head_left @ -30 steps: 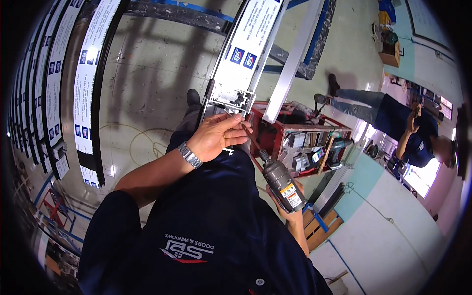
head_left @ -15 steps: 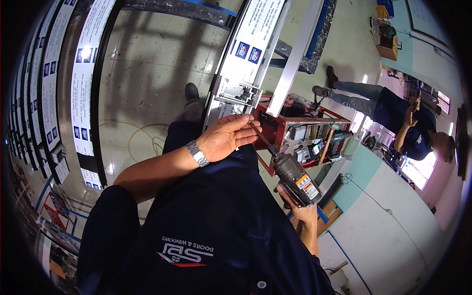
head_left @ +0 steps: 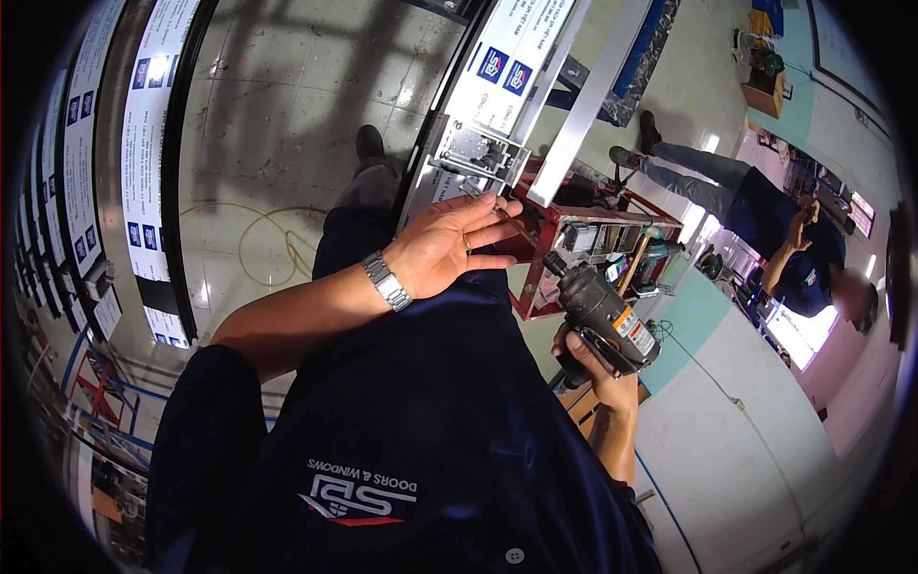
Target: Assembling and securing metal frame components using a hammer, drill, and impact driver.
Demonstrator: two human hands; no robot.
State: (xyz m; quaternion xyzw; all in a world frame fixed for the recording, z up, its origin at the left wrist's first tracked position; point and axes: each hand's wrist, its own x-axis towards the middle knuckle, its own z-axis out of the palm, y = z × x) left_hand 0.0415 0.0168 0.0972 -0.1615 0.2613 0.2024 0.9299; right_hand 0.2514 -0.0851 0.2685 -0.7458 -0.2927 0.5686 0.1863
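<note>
My left hand (head_left: 435, 251), with a metal watch on its wrist, is turned palm up. Its thumb and index finger pinch together while the other fingers stretch apart; what small thing they hold, I cannot make out. Just beyond the fingertips is a metal fitting (head_left: 483, 153) on the end of a long film-wrapped profile (head_left: 512, 62). My right hand (head_left: 602, 368) grips a dark pistol-grip power driver (head_left: 607, 306), its nose tilted up and left. A thin bit seems to run from that nose toward my left fingers, partly hidden behind them.
A red tool cart (head_left: 550, 225) with tools stands beyond the driver. Beside the wrapped profile lies a bare silver bar (head_left: 588, 105). More wrapped profiles (head_left: 148, 153) line the left. A hose (head_left: 258, 251) loops on the floor. Another person (head_left: 779, 225) stands at the right.
The driver has moved right and away from my left hand, widening the space between them. My left hand has shifted slightly right, and its free fingers have spread.
</note>
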